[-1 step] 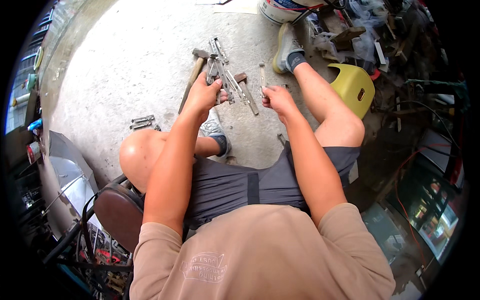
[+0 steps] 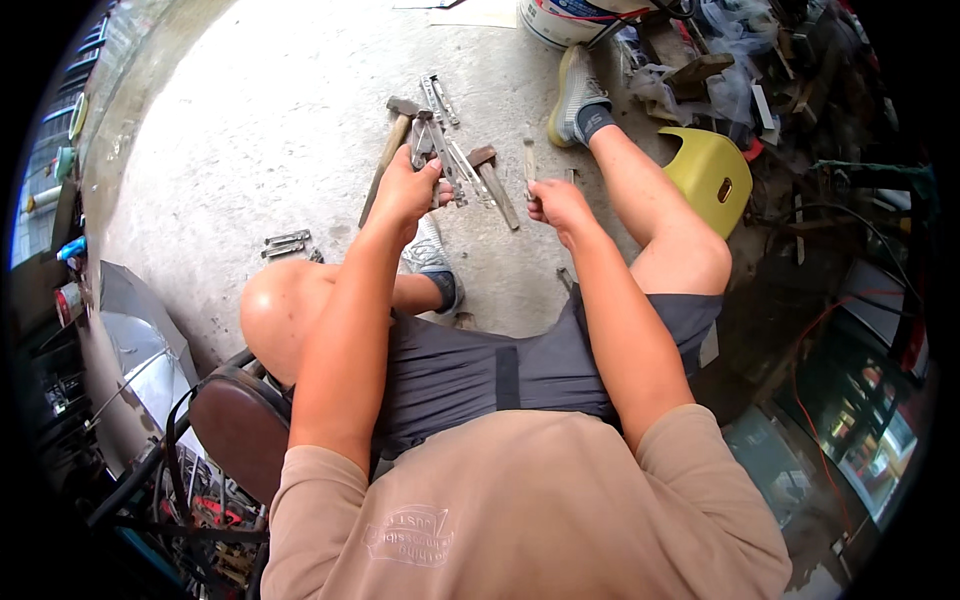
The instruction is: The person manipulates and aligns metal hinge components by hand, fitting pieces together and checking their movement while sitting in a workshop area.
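Observation:
My left hand [image 2: 408,190] is closed around a bundle of long, narrow metal strips [image 2: 446,160] that look like slotted hardware pieces. Their far ends fan out past my fingers, and my palm hides the near ends. Between the fingertips of my right hand [image 2: 562,207] stands a single narrow metal strip [image 2: 530,170], slightly blurred. Just left of the bundle, a hammer [image 2: 384,170] with a wooden handle lies on the concrete floor. A second hammer [image 2: 496,190] with a brownish head rests between my two hands. More metal strips [image 2: 440,100] lie beyond the bundle.
A few metal pieces [image 2: 286,243] lie by my left knee. A white bucket [image 2: 550,25] stands beyond my right foot, and a yellow-green plastic stool [image 2: 705,175] sits beside my right leg. Scrap and plastic bags [image 2: 735,90] crowd the right. A brown padded seat [image 2: 235,425] is at left.
My right hand and its metal strip have shifted slightly right and toward me. My left hand keeps its hold on the bundle.

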Demonstrator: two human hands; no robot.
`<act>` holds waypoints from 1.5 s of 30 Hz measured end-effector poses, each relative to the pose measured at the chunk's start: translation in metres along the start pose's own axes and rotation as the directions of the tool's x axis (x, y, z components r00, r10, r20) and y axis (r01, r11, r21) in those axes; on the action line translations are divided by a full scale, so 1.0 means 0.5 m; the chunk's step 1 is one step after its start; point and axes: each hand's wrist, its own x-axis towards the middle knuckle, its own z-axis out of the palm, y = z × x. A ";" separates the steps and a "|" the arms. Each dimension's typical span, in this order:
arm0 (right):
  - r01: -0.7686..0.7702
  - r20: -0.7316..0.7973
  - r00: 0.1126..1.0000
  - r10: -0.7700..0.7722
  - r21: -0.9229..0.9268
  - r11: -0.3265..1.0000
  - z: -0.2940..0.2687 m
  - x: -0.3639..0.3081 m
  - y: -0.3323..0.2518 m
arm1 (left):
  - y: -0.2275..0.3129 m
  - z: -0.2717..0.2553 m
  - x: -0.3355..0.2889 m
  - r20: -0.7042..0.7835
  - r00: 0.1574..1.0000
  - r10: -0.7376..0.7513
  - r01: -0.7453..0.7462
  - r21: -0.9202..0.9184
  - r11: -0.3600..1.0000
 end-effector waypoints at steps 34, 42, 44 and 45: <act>0.259 0.212 0.948 -0.236 -0.090 0.962 0.047 -0.053 -0.030 | -0.132 0.135 0.086 0.330 0.943 -0.036 0.146 -0.316 0.937; 0.461 0.120 0.835 -0.537 -0.685 0.565 0.037 -0.171 -0.072 | -0.109 0.160 -0.012 0.210 0.972 0.107 -0.052 -0.250 0.967; 0.474 0.149 0.824 -0.547 -0.710 0.521 0.037 -0.176 -0.058 | -0.121 0.154 -0.017 0.222 0.966 0.132 -0.098 -0.157 0.983; 0.483 0.144 0.813 -0.564 -0.707 0.516 0.037 -0.178 -0.053 | -0.127 0.155 -0.017 0.211 0.967 0.143 -0.107 -0.170 0.980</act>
